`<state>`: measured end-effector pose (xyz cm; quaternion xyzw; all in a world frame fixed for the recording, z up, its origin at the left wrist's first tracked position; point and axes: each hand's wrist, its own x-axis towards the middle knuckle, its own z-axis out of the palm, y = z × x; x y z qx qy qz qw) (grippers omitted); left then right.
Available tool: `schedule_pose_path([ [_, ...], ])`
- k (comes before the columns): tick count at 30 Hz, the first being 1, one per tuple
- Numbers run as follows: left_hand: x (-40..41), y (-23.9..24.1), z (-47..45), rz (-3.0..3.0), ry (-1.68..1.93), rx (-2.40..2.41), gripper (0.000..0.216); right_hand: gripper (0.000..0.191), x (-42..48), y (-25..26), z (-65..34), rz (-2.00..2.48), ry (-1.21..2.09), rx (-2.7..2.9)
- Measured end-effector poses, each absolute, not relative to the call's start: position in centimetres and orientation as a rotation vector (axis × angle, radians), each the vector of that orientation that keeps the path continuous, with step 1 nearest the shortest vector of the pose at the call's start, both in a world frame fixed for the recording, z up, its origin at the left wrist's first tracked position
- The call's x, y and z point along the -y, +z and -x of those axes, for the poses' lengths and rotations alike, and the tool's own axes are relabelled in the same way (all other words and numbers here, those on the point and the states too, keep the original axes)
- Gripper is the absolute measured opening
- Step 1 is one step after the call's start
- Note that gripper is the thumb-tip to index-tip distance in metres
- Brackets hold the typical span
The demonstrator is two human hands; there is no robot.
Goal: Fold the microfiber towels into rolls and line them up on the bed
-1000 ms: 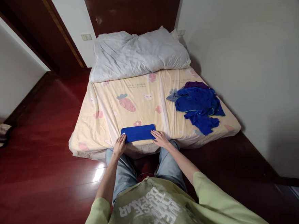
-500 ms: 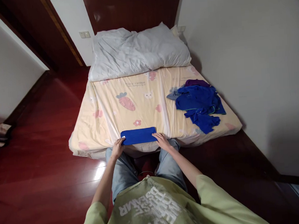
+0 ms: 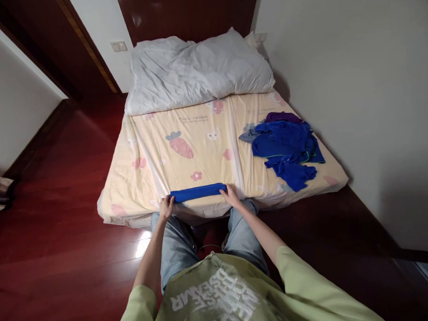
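Note:
A folded blue cloth (image 3: 197, 192) lies as a narrow strip at the near edge of the bed (image 3: 205, 146). My left hand (image 3: 166, 206) grips its left end, fingers curled round the cloth. At the right end, my right hand (image 3: 230, 196) pinches the cloth in the same way. The near edge of the cloth is lifted and turned toward the far side, so it looks thinner than a flat rectangle.
A heap of blue and purple clothes (image 3: 284, 148) lies on the right side of the bed. A grey-white duvet (image 3: 196, 69) is bunched by the dark headboard. Red wooden floor (image 3: 57, 230) surrounds the bed; a wall runs close on the right.
The blue cloth was a flat rectangle under my flat hands. Now both hands have closed on its ends and raised its near edge, so it shows as a thin strip.

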<state>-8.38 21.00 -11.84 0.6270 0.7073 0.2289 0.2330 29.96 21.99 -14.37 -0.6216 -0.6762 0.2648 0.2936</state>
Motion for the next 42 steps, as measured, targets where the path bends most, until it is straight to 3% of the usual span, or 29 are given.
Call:
schedule_pose_path([
  [14,-23.0,-11.3,7.9,-1.524,0.527,-2.079,0.038,0.034,-23.9,-13.5,-29.2,1.796,0.777,1.664],
  [21,-22.4,-10.7,7.4,-1.543,0.57,-2.121,0.031,0.03,-23.8,-12.8,-28.9,1.832,0.678,1.7],
  [24,-22.1,-10.4,7.1,-1.75,0.649,-2.187,0.03,0.034,-23.2,-12.4,-28.7,1.832,0.469,1.761],
  [31,-22.3,-10.6,8.0,-2.401,0.509,-1.489,0.042,0.046,-21.9,-10.8,-29.0,1.573,0.214,2.394],
  [38,-22.4,-11.1,8.1,-2.451,0.405,-1.495,0.059,0.052,-21.8,-10.3,-30.1,1.518,0.207,2.497],
  [42,-23.0,-10.7,7.7,-2.481,0.325,-1.518,0.056,0.048,-22.6,-9.7,-29.8,1.543,0.208,2.574],
])
